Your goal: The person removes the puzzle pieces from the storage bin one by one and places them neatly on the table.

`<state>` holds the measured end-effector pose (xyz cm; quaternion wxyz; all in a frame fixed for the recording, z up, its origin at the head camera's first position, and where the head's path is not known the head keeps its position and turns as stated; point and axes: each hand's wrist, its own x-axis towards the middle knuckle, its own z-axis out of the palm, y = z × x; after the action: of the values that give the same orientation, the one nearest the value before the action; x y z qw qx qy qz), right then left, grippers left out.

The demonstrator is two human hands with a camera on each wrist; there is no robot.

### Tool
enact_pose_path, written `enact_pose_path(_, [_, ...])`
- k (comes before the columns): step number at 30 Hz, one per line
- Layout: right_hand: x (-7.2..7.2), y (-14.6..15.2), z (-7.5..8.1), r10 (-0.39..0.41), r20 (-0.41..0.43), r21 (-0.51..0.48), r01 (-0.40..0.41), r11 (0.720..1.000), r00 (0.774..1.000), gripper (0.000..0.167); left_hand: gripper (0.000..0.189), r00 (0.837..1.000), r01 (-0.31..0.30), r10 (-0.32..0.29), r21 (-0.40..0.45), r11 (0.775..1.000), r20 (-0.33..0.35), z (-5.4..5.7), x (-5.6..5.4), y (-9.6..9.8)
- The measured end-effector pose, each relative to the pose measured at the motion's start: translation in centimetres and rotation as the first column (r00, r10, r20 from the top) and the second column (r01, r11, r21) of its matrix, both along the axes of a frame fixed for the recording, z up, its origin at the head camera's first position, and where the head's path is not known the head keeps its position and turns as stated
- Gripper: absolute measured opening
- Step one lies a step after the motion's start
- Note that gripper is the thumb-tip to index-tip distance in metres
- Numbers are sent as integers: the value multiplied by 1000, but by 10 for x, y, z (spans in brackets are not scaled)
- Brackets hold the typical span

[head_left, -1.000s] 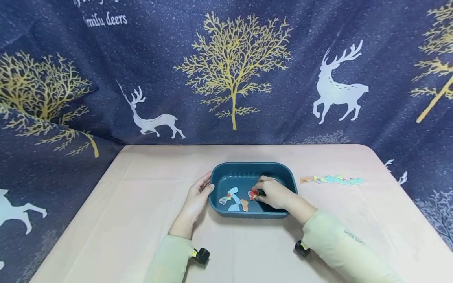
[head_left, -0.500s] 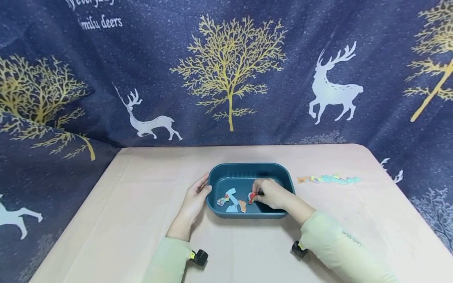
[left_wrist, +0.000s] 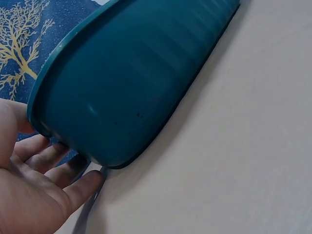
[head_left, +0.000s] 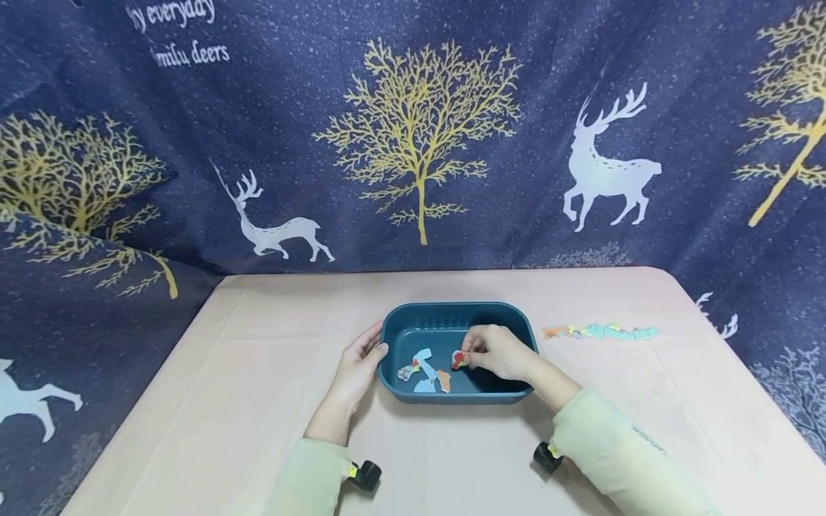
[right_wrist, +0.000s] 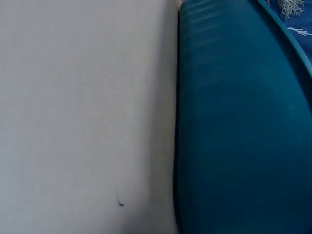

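Observation:
A dark teal basin (head_left: 454,398) stands on the table. At its left end is my left hand (head_left: 351,369), its thumb at the rim and its fairly straight fingers (left_wrist: 63,173) against the outer wall. My right hand (head_left: 500,355) reaches into the basin from the right and pinches a puzzle piece (head_left: 457,359) printed in red and yellow between thumb and fingers. Left of it on the basin floor lie several loose pieces, among them a pale blue one (head_left: 422,355) and an orange one (head_left: 444,380). The right wrist view shows only the basin's outer wall (right_wrist: 239,117) and tabletop.
Right of the basin, a row of joined puzzle pieces (head_left: 600,332) in orange, yellow and light blue lies on the table. The pale table (head_left: 258,387) backs onto a dark blue cloth (head_left: 477,236) with trees and deer.
The right hand's fingers have turned slightly around the red piece, which stays at about the same spot in the basin. The left hand keeps its place; the head view shifts a little.

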<state>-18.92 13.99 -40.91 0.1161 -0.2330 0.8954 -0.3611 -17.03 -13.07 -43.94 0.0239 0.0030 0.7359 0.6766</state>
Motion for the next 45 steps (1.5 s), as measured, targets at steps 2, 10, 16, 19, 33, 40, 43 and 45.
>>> enact_pose_path(2, [1, 1, 2, -3, -14, -20, 2, 1000, 1000, 6, 49, 1000, 0, 0, 7, 1000, 7, 0, 0, 0])
enact_pose_path(10, [6, 8, 12, -34, -63, -90, 29, 996, 997, 5, 49, 999, -15, 12, 90, 996, 37, 1, 1, 2])
enact_pose_path(16, [7, 22, 24, -92, -35, -150, 86, 985, 995, 10, 49, 999, -28, 26, 75, 997, 28, 5, 1, 4])
enact_pose_path(19, [8, 30, 28, -115, -20, -195, 109, 975, 993, 14, 49, 999, -33, 32, 69, 997, 22, 7, 1, 5])
enact_pose_path(33, [15, 62, 28, -225, 8, -367, 212, 906, 974, 19, 51, 996, -76, 73, 75, 994, 54, 10, 2, 3])
enact_pose_path(40, [18, 78, 23, -275, 28, -400, 263, 878, 961, 23, 52, 994, -94, 89, 66, 993, 66, 11, 1, 0])
enact_pose_path(43, [16, 86, 22, -297, 26, -402, 282, 871, 954, 25, 52, 993, -101, 98, 49, 994, 66, 13, 0, 0])
enact_pose_path(45, [15, 92, 21, -315, 25, -409, 297, 863, 949, 26, 52, 993, -103, 100, 44, 994, 65, 14, 0, -1])
